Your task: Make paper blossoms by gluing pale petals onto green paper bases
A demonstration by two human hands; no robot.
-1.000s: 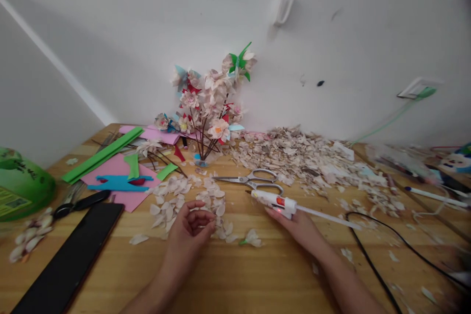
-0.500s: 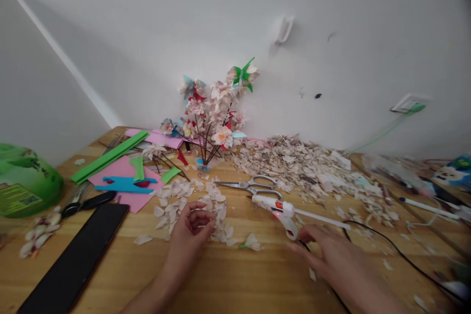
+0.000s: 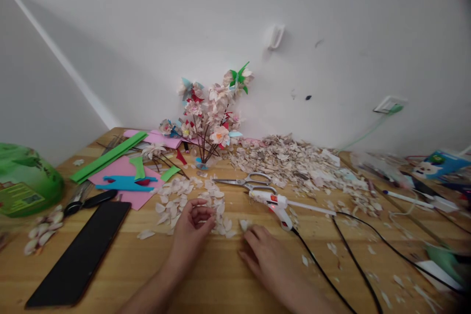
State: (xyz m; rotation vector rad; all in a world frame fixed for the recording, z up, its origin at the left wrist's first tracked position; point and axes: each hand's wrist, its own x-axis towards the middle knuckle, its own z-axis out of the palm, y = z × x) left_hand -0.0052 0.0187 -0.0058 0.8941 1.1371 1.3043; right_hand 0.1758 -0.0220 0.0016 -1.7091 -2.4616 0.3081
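Note:
My left hand (image 3: 193,228) rests at the edge of a patch of pale petals (image 3: 172,201). Its fingers curl in towards the thumb, and anything between them is too small to make out. My right hand (image 3: 267,257) is low over the wood, its fingers closed around a small petal flower (image 3: 244,224). Only the flower's white top shows; the green stem is hidden behind the fingers. Just beyond this hand lies a white glue gun (image 3: 277,206) with a glue stick in its back and a red light on. Open-bladed scissors (image 3: 246,182) lie behind it.
Petal flowers on brown stems (image 3: 217,117) stand against the wall. Right of them spreads a heap of dried petals (image 3: 290,162). On the left are a black phone (image 3: 79,255), coloured paper (image 3: 110,157) and a green container (image 3: 27,179). A black cord (image 3: 316,260) crosses the right side.
My right hand has moved left from the glue gun's handle to the small petal flower and closed around it. The left hand keeps its pose. The view has shifted slightly.

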